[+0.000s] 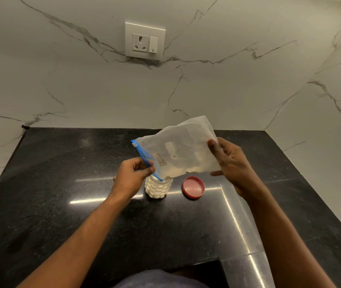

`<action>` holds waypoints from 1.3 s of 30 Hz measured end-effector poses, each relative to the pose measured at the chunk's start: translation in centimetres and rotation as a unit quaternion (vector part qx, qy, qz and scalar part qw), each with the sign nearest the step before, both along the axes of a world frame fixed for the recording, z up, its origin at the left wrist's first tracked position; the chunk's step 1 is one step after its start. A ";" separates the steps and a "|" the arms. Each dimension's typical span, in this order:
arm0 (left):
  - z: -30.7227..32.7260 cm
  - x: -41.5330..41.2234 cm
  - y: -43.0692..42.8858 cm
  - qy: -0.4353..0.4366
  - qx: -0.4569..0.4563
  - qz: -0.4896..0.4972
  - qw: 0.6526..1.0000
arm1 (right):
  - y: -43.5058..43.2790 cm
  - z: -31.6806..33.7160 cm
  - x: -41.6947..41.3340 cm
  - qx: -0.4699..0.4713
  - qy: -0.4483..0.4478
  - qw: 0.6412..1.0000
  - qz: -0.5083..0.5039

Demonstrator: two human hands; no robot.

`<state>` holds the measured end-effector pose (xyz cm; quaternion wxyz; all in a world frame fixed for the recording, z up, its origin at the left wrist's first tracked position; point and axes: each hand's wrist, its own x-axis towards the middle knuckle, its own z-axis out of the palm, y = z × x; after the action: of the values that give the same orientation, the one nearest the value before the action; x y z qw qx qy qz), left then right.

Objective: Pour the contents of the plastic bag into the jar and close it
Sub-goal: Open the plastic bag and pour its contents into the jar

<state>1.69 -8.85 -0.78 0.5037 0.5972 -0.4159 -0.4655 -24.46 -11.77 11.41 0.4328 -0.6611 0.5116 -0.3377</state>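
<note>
Both hands hold the plastic bag tilted over the open jar: left hand grip pinching the blue zip edge, right hand clamping the far end. Red lid sits on the counter just beside.

Both arms reach forward, left hand pinching with curled fingers, right hand apparently gripping higher.

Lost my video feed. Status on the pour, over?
Both hands on plastic bag: left hand at blue zip edge, right hand at far end. Bag mouth tipped over jar, nearly full. Red lid off, beside jar. Nothing obstructing.
</note>
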 end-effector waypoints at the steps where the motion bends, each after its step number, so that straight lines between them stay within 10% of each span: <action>1: -0.1 0.0 0.0 0.000 0.000 0.003 1.000 | 0.0 0.0 -0.1 0.015 0.024 1.000 0.012; 39: -2.2 0.6 -0.2 0.122 -0.023 0.009 0.992 | 0.8 0.3 0.6 -0.190 0.045 0.980 0.028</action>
<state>2.24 -9.07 -2.96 0.5685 0.5280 -0.3568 -0.5202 -23.85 -10.99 11.73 0.2848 -0.7602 0.4379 -0.3863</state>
